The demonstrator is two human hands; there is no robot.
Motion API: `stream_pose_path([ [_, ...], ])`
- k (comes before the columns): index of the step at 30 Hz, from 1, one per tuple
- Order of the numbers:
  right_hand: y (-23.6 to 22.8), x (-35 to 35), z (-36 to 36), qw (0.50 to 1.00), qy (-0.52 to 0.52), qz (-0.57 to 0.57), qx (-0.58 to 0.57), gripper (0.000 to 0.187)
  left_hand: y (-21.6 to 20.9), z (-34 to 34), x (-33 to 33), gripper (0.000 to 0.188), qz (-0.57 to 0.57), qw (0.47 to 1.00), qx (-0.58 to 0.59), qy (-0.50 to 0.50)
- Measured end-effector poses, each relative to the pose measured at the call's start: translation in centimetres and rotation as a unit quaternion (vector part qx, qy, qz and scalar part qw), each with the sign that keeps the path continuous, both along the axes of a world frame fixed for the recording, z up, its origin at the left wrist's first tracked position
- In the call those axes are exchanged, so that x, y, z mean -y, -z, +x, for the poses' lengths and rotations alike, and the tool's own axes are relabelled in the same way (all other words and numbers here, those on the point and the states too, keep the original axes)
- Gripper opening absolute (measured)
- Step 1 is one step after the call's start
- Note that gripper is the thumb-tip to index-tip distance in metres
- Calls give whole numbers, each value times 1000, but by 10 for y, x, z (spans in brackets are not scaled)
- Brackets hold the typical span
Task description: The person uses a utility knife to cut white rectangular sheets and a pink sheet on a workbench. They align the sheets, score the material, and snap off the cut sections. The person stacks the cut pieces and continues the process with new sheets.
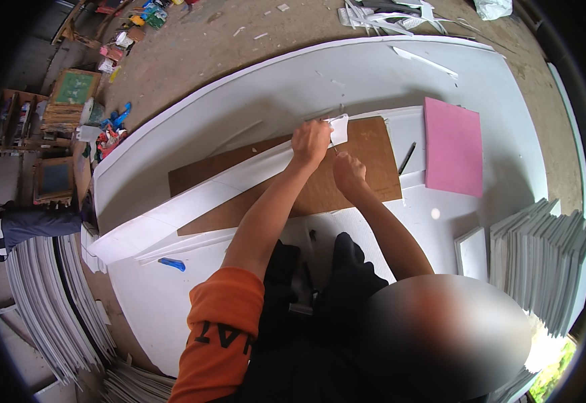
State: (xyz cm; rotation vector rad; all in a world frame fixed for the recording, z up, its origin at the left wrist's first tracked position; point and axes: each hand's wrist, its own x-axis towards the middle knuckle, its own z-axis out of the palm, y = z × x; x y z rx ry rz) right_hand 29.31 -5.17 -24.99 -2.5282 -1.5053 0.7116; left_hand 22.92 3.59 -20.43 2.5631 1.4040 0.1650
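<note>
A long white strip [199,199] lies aslant across a brown board [367,181], its far end close to my hands. Over that end my left hand [312,142] is closed, fingers curled on the strip's edge. Just right of it, my right hand [349,173] makes a fist above the brown board. A thin, dark, narrow tool points from this fist toward the strip's end; its kind is too small to make out. A black pen-like stick [407,158] rests right of the board. Left of my legs lies a blue utility knife [172,264].
A large white sheet [508,121] lies beneath everything, with a pink sheet [453,146] on its right. Stacked white panels stand at right [541,262] and lower left [55,302]. White scraps [394,17] lie at the back; wooden frames [71,94] stand far left.
</note>
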Motion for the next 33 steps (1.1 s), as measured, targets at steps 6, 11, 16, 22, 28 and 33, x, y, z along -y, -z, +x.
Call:
stream_pose_path([
  [6,1,22,-2,999,-22,6,47,24,-13,1,1,19,4,1000,3,18],
  [11,22,13,-9,999,18,17,36,26,-10,-3,-5,20,2,999,12,39],
  [16,47,1,-7,998,29,42,41,26,-8,2,-7,19,5,999,0,42],
  [22,56,12,-7,995,-8,57,87,25,-1,0,-18,19,6,1000,15,14],
  [28,50,24,-9,990,-16,63,123,20,-5,2,-18,22,-32,999,-1,11],
  [33,52,53,-16,982,-20,87,169,20,1,0,-22,20,-10,999,28,-16],
])
